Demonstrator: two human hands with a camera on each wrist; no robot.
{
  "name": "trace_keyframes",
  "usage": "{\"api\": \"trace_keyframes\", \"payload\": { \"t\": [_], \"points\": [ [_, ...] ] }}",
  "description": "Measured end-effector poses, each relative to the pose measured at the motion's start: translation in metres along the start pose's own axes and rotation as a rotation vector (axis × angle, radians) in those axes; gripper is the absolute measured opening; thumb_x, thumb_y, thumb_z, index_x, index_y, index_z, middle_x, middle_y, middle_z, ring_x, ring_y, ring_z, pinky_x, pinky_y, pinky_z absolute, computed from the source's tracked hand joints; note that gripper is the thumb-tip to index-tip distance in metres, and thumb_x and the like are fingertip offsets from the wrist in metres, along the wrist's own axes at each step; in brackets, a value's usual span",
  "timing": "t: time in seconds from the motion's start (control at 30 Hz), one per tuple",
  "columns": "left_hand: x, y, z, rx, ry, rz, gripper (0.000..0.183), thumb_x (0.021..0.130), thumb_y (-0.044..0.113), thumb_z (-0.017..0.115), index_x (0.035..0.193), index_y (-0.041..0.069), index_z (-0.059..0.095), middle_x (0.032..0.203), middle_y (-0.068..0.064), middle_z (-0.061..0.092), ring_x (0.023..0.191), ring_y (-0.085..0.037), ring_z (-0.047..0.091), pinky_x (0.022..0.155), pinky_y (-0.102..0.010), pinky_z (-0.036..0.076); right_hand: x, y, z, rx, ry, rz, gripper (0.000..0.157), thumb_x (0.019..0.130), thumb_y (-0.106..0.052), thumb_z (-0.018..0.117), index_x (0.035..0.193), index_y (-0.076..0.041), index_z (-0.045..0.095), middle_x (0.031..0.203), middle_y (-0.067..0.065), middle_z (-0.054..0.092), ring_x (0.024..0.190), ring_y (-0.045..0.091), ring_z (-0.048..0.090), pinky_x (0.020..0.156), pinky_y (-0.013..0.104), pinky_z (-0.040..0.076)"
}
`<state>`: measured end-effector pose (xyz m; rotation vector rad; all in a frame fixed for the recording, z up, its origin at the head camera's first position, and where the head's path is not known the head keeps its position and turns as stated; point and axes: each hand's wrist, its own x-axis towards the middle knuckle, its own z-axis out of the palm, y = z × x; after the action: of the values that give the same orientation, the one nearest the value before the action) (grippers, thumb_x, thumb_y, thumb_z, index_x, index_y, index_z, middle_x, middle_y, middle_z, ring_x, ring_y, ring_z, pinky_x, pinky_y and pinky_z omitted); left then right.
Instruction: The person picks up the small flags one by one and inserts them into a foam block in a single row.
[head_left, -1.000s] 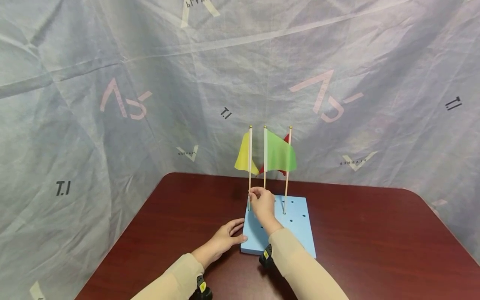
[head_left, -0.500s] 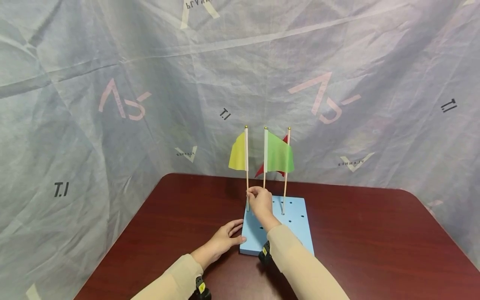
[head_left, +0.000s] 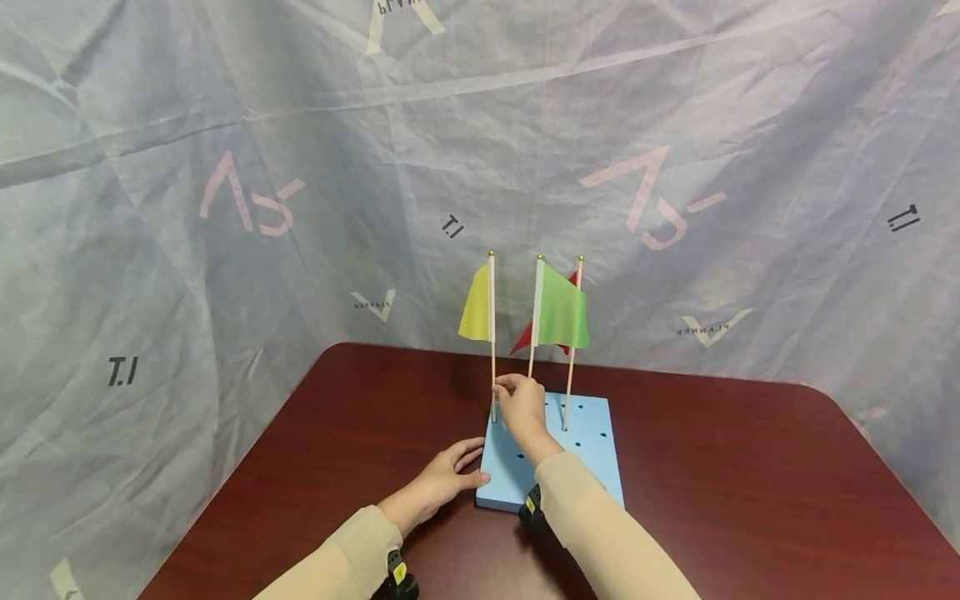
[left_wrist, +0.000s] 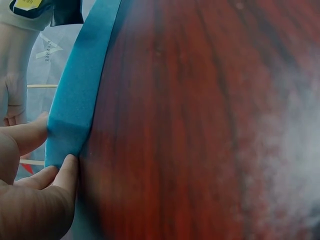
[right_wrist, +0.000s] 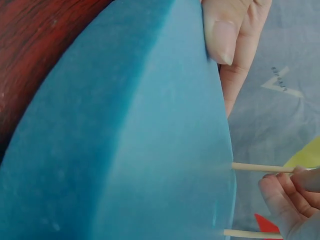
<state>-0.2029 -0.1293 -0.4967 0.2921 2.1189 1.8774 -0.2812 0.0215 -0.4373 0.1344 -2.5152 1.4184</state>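
A light blue board (head_left: 592,467) with small holes lies on the table. My right hand (head_left: 525,415) pinches the thin stick of the yellow flag (head_left: 477,308) low down, and that stick stands in a hole near the board's left edge. Behind this hand rises the green flag (head_left: 562,308), its lower stick hidden by the fingers. The red flag (head_left: 521,340) stands in another hole to the right, its cloth partly covered by the green one. In the left wrist view, my left hand (left_wrist: 35,200) touches the side of the board (left_wrist: 80,85) with fingertips and thumb.
A dark red-brown table (head_left: 750,475) carries the board. Grey printed fabric (head_left: 300,100) hangs behind and at both sides of it. Wrist cameras (head_left: 399,575) are strapped on both sleeves.
The yellow flag's top has shifted left, its cloth now apart from the red one. The green flag's top leans further right. The left hand stays at the board's side.
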Motion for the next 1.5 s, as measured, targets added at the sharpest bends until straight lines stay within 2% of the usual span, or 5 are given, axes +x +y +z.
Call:
{"api": "trace_keyframes", "payload": {
  "t": [0.4, 0.57, 0.87, 1.0, 1.5],
  "points": [
    [-0.004, -0.001, -0.012, -0.025, -0.006, -0.037, 0.073, 0.088, 0.009, 0.071, 0.148, -0.004, 0.031, 0.153, -0.025, 0.033, 0.143, -0.038, 0.029, 0.104, -0.038, 0.043, -0.005, -0.001, -0.005, -0.013, -0.100, -0.057, 0.018, 0.092, -0.016, 0.067, 0.104, -0.004, 0.074, 0.095, 0.011, 0.074, 0.083, 0.022, 0.070, 0.065, 0.032, 0.055],
    [-0.006, 0.000, -0.014, -0.033, 0.011, -0.039, 0.072, 0.088, 0.007, 0.070, 0.147, -0.004, 0.032, 0.152, -0.026, 0.034, 0.143, -0.039, 0.029, 0.102, -0.038, 0.044, -0.010, -0.004, -0.021, 0.081, -0.153, 0.012, 0.020, 0.092, -0.016, 0.068, 0.107, -0.004, 0.074, 0.096, 0.012, 0.074, 0.085, 0.023, 0.072, 0.069, 0.033, 0.057],
    [-0.006, 0.000, -0.009, -0.029, 0.013, -0.039, 0.071, 0.088, 0.007, 0.070, 0.147, -0.004, 0.033, 0.152, -0.026, 0.034, 0.143, -0.039, 0.030, 0.103, -0.038, 0.044, -0.016, 0.006, -0.059, 0.380, -0.143, 0.184, 0.026, 0.090, -0.015, 0.069, 0.111, 0.001, 0.071, 0.101, 0.019, 0.073, 0.089, 0.027, 0.073, 0.080, 0.037, 0.058],
    [-0.004, 0.000, -0.007, -0.033, 0.006, -0.033, 0.071, 0.088, 0.007, 0.070, 0.148, -0.004, 0.032, 0.153, -0.025, 0.033, 0.143, -0.039, 0.029, 0.103, -0.038, 0.044, -0.020, 0.011, -0.079, 0.426, -0.120, 0.215, 0.029, 0.091, -0.013, 0.069, 0.114, 0.004, 0.068, 0.105, 0.021, 0.072, 0.088, 0.023, 0.073, 0.081, 0.035, 0.057],
    [-0.006, 0.002, -0.006, -0.029, 0.090, 0.009, 0.067, 0.092, 0.009, 0.066, 0.149, -0.001, 0.032, 0.154, -0.023, 0.032, 0.142, -0.039, 0.031, 0.103, -0.039, 0.046, -0.036, 0.042, -0.123, 0.150, 0.010, 0.208, 0.033, 0.092, -0.027, 0.068, 0.119, -0.009, 0.069, 0.120, 0.010, 0.069, 0.115, 0.020, 0.060, 0.087, 0.029, 0.047]
  ]
}}
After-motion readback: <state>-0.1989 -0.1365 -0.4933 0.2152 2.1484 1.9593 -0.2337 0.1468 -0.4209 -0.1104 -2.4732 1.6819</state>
